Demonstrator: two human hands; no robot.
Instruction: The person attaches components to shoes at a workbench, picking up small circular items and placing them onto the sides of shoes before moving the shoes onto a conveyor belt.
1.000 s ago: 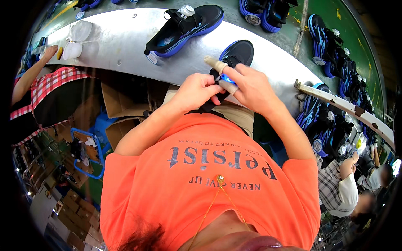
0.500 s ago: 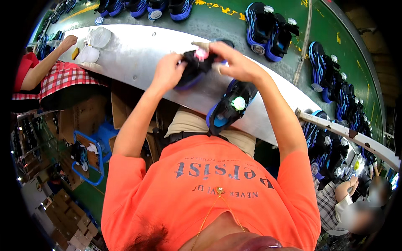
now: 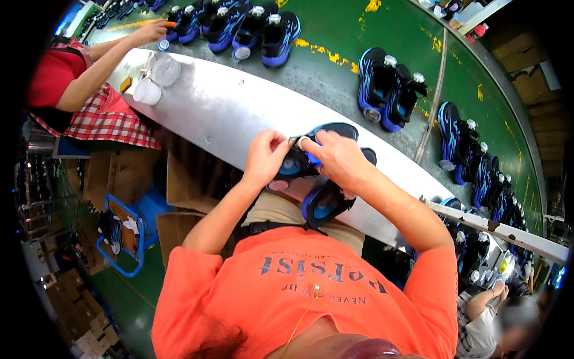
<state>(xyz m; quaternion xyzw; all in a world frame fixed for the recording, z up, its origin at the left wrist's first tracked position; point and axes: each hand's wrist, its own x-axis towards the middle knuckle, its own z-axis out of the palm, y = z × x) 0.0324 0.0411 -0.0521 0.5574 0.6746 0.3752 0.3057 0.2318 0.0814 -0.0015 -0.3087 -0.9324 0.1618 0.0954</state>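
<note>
A black and blue sports shoe rests on the metal bench edge before me, its toe pointing away to the right. A pink round disc hangs by its heel. Over the shoe's opening, my left hand pinches with thumb and forefinger at something thin and dark, too small to name. My right hand is closed on the shoe's upper, beside a bright blue part; a pale covering shows on one fingertip. A second matching shoe lies nearer me, partly under my right wrist.
The curved metal bench borders a green conveyor carrying several similar shoes. At left, a co-worker's hand holds something orange by them. Clear plastic cups stand on the bench. A pale rail crosses at right; cardboard boxes sit below.
My hands have come closer together, and the shoe between them has turned, its pink disc now at the near side. The view has shifted. The co-worker at left has reached out to the conveyor.
</note>
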